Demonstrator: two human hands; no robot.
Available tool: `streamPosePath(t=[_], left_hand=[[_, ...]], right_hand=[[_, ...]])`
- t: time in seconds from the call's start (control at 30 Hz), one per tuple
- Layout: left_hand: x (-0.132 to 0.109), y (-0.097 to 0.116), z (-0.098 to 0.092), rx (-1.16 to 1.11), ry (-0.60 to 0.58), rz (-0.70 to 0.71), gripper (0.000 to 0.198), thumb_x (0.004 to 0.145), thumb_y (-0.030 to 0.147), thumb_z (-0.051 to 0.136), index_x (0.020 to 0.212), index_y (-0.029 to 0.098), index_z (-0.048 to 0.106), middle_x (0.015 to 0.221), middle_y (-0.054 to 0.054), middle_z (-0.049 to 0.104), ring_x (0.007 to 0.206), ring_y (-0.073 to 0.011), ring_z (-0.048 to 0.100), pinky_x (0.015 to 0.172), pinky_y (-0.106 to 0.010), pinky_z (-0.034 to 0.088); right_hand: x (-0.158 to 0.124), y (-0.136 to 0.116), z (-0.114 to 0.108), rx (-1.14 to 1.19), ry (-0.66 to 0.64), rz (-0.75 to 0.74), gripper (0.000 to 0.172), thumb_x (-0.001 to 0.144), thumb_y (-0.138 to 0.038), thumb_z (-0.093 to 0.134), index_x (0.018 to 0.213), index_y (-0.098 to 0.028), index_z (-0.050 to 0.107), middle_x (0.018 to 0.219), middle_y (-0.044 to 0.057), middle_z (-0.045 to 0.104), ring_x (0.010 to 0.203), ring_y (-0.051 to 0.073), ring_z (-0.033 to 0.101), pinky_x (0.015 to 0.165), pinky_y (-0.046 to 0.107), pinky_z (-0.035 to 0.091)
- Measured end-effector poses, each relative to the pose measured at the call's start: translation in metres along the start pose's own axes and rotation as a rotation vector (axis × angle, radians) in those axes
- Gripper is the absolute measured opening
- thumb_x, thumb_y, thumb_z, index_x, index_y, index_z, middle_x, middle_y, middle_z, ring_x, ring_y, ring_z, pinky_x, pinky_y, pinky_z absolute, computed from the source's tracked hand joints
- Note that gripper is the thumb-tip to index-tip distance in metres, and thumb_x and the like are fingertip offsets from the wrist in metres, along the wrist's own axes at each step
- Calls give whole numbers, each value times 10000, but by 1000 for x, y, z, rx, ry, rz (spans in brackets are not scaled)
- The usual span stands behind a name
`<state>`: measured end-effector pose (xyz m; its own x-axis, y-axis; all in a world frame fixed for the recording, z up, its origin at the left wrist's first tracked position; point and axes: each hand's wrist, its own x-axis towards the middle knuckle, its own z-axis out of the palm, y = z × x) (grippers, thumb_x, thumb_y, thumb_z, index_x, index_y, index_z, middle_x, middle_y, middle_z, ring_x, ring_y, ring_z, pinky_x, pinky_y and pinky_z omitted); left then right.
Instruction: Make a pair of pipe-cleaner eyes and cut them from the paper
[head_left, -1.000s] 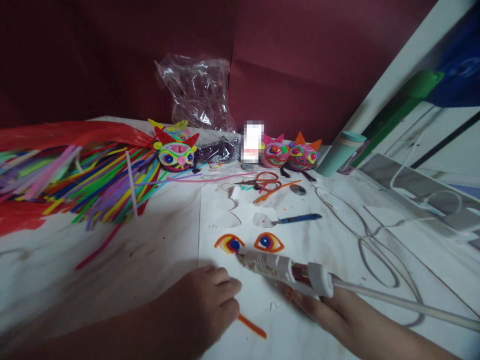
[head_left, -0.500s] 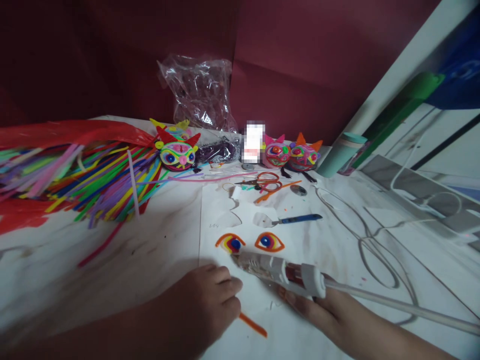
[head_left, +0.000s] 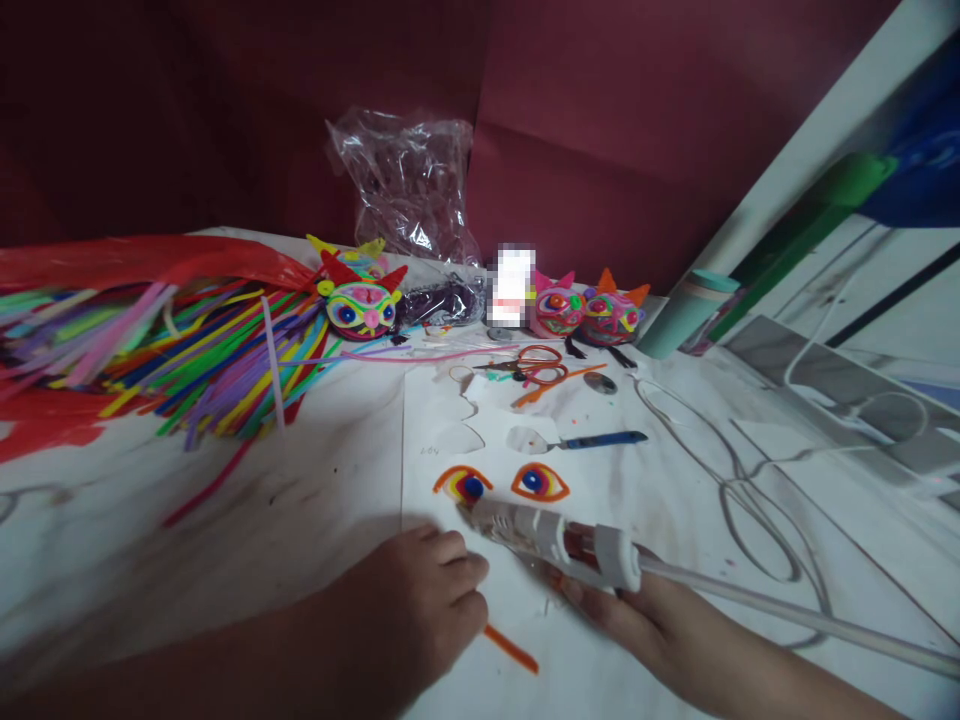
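My right hand [head_left: 645, 625] grips a white glue gun [head_left: 555, 538] from below, its nozzle touching the lower edge of the left pipe-cleaner eye [head_left: 463, 485]. A second orange-rimmed eye [head_left: 539, 483] lies beside it on the white paper sheet [head_left: 600, 480]. My left hand [head_left: 416, 605] rests curled on the sheet's near left corner, fingers closed on one end of a short orange pipe cleaner [head_left: 511, 649]. A long glue stick [head_left: 787, 615] juts from the back of the gun.
A heap of coloured pipe cleaners [head_left: 172, 350] covers the left of the table. Three finished masks [head_left: 362, 303] [head_left: 556, 310] [head_left: 613, 314] stand at the back near a clear plastic bag [head_left: 409, 190]. Scissors [head_left: 529, 365], a blue-handled tool [head_left: 600, 440], a teal cup [head_left: 686, 312] and a white cord [head_left: 750, 490] lie beyond.
The glue gun's nozzle has slid slightly left along the lower edge of the left eye. Both hands have barely shifted.
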<state>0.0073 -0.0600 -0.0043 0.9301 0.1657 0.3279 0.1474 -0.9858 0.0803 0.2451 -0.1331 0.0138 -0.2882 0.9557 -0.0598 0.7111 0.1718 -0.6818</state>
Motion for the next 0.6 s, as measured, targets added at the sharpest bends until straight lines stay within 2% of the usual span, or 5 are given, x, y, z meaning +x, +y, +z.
streamPosePath(t=[0.13, 0.33, 0.6], left_hand=[[-1, -1, 1, 12, 26, 8, 186, 810, 92, 504, 650, 177, 460, 724, -10, 566, 657, -154, 450, 600, -302, 362], [-1, -1, 1, -11, -18, 0, 169, 792, 92, 508, 657, 180, 456, 735, -17, 568, 665, -159, 453, 608, -300, 368], [-2, -1, 2, -30, -11, -16, 184, 805, 70, 471, 660, 181, 453, 732, -23, 567, 668, -161, 460, 621, -304, 378]], right_hand=[[-1, -1, -2, -13, -25, 5, 396, 937, -395, 405, 1250, -206, 557, 1214, 103, 629, 1067, 243, 613, 971, 374, 466], [-2, 1, -3, -45, -17, 18, 405, 938, -392, 407, 1272, -212, 546, 1236, 99, 615, 1099, 244, 596, 984, 379, 455], [-6, 5, -7, -32, 26, -12, 343, 924, -358, 434, 1188, -227, 611, 1149, 80, 665, 997, 253, 641, 908, 360, 510]])
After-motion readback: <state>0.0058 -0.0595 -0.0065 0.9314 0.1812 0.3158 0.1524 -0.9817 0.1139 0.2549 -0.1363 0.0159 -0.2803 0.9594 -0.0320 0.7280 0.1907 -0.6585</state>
